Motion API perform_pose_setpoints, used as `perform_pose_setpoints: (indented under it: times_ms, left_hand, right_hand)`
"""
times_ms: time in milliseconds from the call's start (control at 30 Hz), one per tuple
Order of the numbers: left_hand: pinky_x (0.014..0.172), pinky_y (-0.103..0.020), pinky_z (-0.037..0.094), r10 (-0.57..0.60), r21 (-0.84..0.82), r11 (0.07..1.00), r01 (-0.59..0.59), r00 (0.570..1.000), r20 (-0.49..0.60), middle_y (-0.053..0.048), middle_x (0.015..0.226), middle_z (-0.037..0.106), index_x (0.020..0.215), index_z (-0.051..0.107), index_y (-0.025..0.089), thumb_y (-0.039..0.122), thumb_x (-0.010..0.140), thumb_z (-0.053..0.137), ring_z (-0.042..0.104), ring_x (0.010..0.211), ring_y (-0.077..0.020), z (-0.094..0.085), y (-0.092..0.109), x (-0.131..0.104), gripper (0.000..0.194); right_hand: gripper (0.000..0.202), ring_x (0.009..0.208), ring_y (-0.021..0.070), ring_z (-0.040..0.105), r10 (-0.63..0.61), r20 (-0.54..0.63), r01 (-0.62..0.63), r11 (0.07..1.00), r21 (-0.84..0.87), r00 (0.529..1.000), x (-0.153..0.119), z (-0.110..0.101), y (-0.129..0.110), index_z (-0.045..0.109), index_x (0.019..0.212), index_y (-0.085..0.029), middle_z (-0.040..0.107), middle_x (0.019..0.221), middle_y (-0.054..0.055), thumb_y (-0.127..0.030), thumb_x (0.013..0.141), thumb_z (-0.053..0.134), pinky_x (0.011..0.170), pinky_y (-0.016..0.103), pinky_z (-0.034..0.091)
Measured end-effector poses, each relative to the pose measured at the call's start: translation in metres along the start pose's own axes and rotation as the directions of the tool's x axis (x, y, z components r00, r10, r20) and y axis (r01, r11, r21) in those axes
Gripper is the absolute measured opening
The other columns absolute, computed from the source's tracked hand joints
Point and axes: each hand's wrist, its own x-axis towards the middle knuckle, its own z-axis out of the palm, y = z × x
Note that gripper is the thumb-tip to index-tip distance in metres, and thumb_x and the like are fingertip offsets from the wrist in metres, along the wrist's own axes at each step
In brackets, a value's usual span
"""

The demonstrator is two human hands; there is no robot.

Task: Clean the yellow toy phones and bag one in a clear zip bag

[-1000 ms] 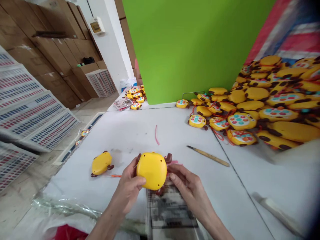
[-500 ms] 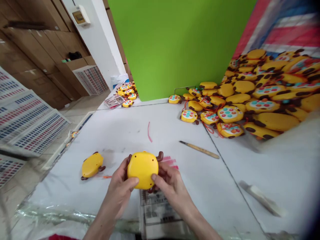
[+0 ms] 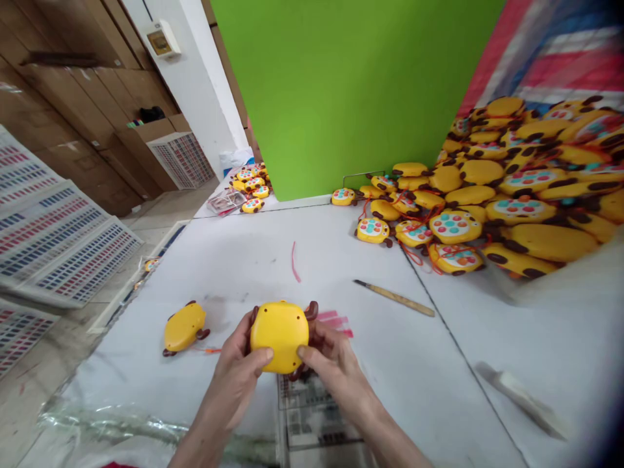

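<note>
A yellow plastic toy point(image 3: 280, 331) with brown feet is held up between both hands, its plain back with small screw holes facing me. My left hand point(image 3: 242, 364) grips its left edge, thumb on the back. My right hand point(image 3: 329, 361) clasps the lower right edge, thumb also on the back; its fingers are partly hidden behind the toy. To the left lies a second yellow toy point(image 3: 184, 326), back up, with an orange cord point(image 3: 212, 351) beside it. Below the held toy is a clear flat case or tray point(image 3: 312, 416), partly covered by my hands.
Many yellow toys point(image 3: 455, 225) are heaped at the right; a smaller pile point(image 3: 252, 185) sits at the far left. A wooden-handled tool point(image 3: 394, 298), a pink strip point(image 3: 294, 263) and a white object point(image 3: 526, 400) lie on the table. A green panel point(image 3: 361, 97) stands behind.
The view has shifted slightly, so the table things appear a little lower and to the right. Both hands keep nearly the same grip on the yellow toy.
</note>
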Motion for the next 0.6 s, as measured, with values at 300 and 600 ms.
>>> perform_pose_setpoints:
  times_ms: [300,600]
  left_hand:
    - [0.070,-0.028,0.051,0.089,-0.055,0.994,-0.095,0.990,-0.112,-0.004,0.092,0.066,0.100,0.058,0.017,0.008,0.051,0.063,0.061,0.091,-0.0235,-0.030,0.034,0.082,0.050]
    - [0.061,-0.033,0.053,0.185,-0.027,0.979,-0.200,0.943,-0.278,-0.007,0.086,0.064,0.095,0.053,0.013,0.002,0.053,0.058,0.063,0.076,-0.0223,-0.071,0.091,0.223,0.044]
  right_hand:
    - [0.036,0.063,0.0163,0.061,-0.177,-0.222,0.082,0.921,-0.380,0.959,0.060,-0.033,-0.001,0.063,0.095,-0.013,0.067,0.090,0.011,-0.043,0.075,0.060,0.059,0.027,0.051]
    - [0.026,0.075,0.0189,0.066,-0.260,-0.120,0.140,0.789,-0.598,0.958,0.109,-0.043,0.020,0.067,0.083,-0.016,0.070,0.078,0.006,-0.040,0.080,0.058,0.071,0.021,0.052]
